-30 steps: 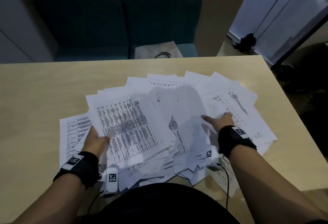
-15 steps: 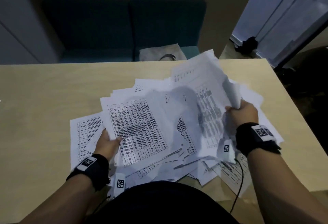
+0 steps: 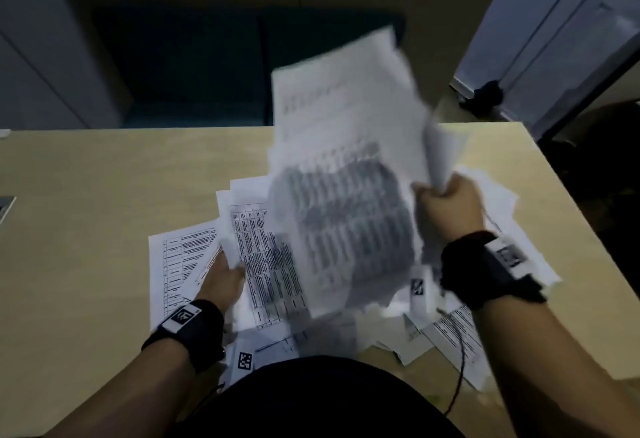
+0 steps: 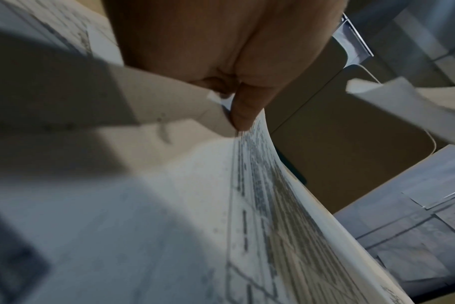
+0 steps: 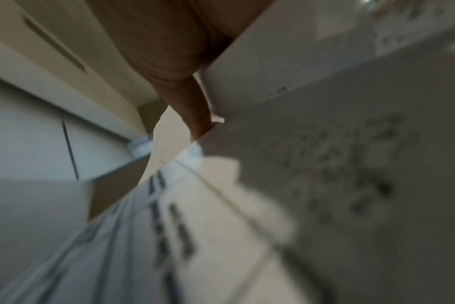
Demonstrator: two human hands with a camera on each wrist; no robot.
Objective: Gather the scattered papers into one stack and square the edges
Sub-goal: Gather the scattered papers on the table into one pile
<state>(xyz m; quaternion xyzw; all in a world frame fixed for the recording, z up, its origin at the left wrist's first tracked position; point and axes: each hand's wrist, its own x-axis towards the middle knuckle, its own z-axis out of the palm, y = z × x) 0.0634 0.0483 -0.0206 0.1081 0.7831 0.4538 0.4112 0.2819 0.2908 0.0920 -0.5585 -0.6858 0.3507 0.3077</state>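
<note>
Several printed white sheets (image 3: 263, 257) lie scattered in a loose pile on the light wooden table (image 3: 86, 195). My right hand (image 3: 446, 202) grips a bunch of raised sheets (image 3: 346, 174) by their right edge and holds them tilted above the pile; they are motion-blurred. In the right wrist view my thumb (image 5: 192, 107) presses against that bunch of sheets (image 5: 325, 144). My left hand (image 3: 221, 278) sits at the pile's left side, its fingers under a sheet. The left wrist view shows my thumb (image 4: 244, 107) pinching the edge of a printed sheet (image 4: 260, 195).
A dark teal sofa (image 3: 207, 66) stands behind the table's far edge. A door frame with a dark object on the floor (image 3: 488, 94) is at the right. Papers overhang the table's near edge (image 3: 460, 351) beside my dark-clothed body.
My right hand has closed on a bunch of sheets on the right and swung them up off the table and toward the left. My left hand has stayed at the pile's left side.
</note>
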